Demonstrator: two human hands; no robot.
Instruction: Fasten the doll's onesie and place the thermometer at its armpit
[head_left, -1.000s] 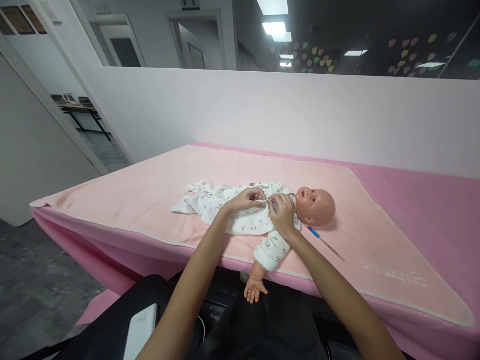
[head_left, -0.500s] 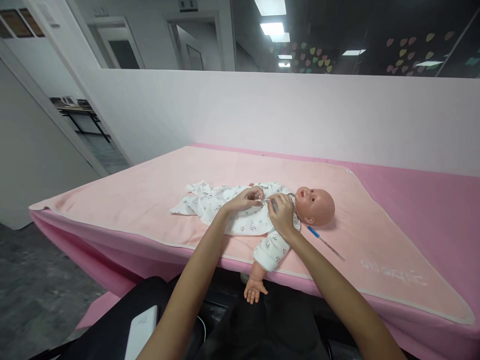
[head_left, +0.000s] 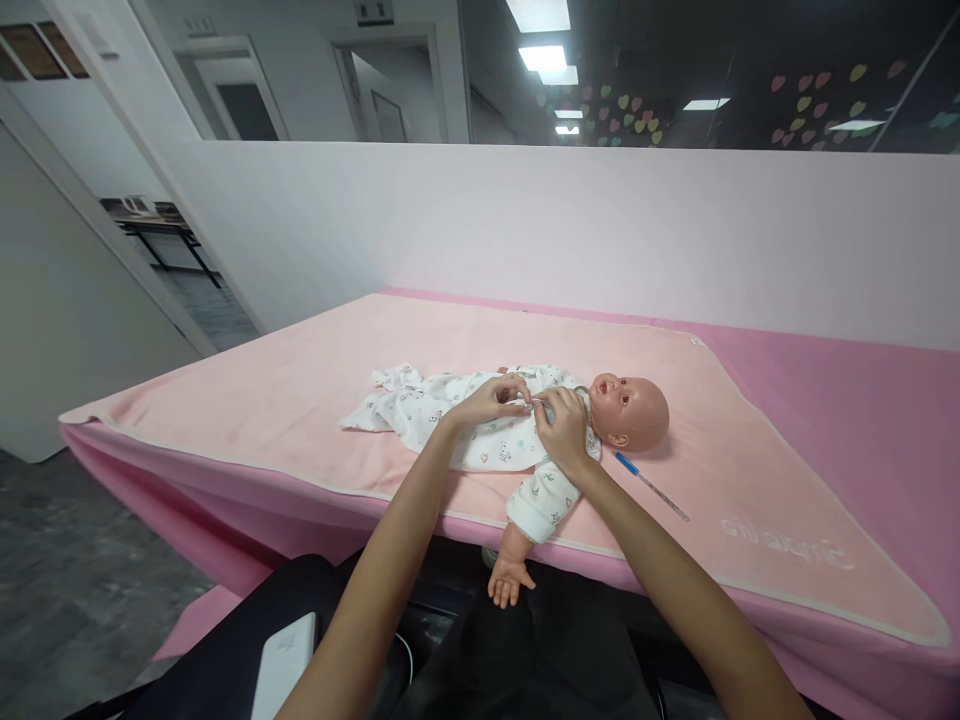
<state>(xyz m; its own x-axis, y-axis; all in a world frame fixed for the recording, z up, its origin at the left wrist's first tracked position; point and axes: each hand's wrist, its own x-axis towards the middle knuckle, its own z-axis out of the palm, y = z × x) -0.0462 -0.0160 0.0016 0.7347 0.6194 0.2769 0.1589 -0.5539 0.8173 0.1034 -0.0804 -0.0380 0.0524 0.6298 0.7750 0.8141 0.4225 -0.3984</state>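
Observation:
A baby doll [head_left: 634,410] lies on its back on the peach mat, its head to the right. It wears a white printed baby outfit [head_left: 491,450], and one doll arm hangs over the near table edge. Over the chest, my left hand [head_left: 491,398] pinches the front of the outfit between thumb and fingers. My right hand [head_left: 562,422] grips the same fabric just beside it, close to the collar. The fingertips of both hands almost meet; the small bit of cloth between them is partly hidden.
Beside the doll's head lies a thin glass thermometer-like stick with a blue end [head_left: 628,463]. The peach mat [head_left: 300,400] covers a pink cloth [head_left: 885,430] on the table. A white wall stands behind. A white power bank-like block [head_left: 285,665] rests by my lap.
My left fingertips have shifted slightly right, closer to my right hand, at the outfit's front. The doll and the stick stay in place.

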